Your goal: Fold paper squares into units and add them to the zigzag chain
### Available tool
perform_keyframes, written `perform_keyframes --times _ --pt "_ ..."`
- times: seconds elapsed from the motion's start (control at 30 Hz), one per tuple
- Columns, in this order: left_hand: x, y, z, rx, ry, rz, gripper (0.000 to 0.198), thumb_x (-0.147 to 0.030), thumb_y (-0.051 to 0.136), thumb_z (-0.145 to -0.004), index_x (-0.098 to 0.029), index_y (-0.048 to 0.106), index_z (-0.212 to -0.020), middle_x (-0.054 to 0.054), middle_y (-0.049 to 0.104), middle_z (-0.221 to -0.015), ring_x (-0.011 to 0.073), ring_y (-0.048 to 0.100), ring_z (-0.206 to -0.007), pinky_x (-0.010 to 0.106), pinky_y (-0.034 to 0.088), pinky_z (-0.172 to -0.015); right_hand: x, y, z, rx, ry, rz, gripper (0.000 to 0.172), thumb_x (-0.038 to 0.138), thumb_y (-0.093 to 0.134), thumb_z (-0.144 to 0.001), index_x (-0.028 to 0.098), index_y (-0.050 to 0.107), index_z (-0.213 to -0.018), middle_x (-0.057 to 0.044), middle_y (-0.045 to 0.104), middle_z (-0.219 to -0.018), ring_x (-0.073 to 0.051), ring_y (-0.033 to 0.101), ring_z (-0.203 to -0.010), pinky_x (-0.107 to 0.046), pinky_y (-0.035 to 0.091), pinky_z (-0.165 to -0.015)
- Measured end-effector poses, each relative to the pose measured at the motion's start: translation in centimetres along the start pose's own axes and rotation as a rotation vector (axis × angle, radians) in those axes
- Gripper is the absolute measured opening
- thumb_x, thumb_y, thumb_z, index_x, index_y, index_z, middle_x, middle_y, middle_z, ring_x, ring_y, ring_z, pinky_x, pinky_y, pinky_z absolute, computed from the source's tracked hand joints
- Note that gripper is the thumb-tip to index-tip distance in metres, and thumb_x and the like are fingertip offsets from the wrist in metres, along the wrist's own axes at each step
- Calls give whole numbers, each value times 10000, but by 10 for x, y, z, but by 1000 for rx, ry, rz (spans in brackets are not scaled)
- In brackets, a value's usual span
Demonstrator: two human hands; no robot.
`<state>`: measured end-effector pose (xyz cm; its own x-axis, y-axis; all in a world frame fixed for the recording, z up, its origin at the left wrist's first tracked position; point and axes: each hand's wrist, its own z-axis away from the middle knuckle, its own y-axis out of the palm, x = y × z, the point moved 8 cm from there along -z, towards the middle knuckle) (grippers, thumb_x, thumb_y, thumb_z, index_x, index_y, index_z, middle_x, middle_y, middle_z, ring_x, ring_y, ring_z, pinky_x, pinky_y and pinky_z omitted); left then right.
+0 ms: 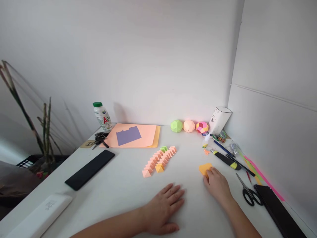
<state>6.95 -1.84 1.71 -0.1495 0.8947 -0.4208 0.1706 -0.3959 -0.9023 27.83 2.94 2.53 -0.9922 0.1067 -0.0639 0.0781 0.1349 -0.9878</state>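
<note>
My left hand [164, 208] lies flat on the white table with its fingers spread and nothing in it. Pinched between the thumb and fingers of my right hand [216, 183] is an orange paper piece [205, 168], partly covered by the fingertips. Beyond my left hand stand two slanting rows of small folded paper pieces, mostly peach [146, 174], with orange ones [159, 169] at the near end of the right row and green ones [163, 149] near the far end.
Paper balls [176, 126] line the wall. Peach sheets [133, 135], a bottle [102, 117], keys [100, 138] and a black slab [89, 170] are left. A cutter [225, 160], scissors [249, 193], a glue bottle [205, 142] and a black case [277, 208] lie right.
</note>
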Motion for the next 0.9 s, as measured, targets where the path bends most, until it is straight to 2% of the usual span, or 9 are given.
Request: perform_keyframes --times 0.4,0.63,0.77,0.9 --pt "-2 -5 0 -5 2 4 694 -555 382 -846 -179 215 -1405 139 192 -1484 353 157 -1350 541 115 -1085 3 -6 0 21 12 26 249 191 407 -840 131 624 -733 -141 623 -914 -256 566 -907 -329 424 -727" --pt "-2 -7 0 5 -7 20 700 -563 365 -849 -176 202 -1409 140 188 -1486 353 156 -1350 537 99 -1087 1 -7 -3 14 5 -11 279 292 431 -869 148 605 -704 -123 628 -868 -258 572 -882 -326 418 -698" --pt "-1 -8 0 1 -8 35 689 -558 362 -852 -177 214 -1406 140 202 -1482 353 172 -1346 538 108 -1085 1 -6 -5 29 1 -4 271 253 422 -872 152 597 -692 -111 627 -817 -243 581 -823 -316 411 -657" --pt "0 -8 0 -19 0 43 696 -561 375 -846 -184 212 -1408 136 202 -1482 352 177 -1345 536 110 -1087 3 -7 -6 25 1 37 262 236 425 -855 148 602 -683 -107 629 -784 -236 582 -795 -325 412 -678"
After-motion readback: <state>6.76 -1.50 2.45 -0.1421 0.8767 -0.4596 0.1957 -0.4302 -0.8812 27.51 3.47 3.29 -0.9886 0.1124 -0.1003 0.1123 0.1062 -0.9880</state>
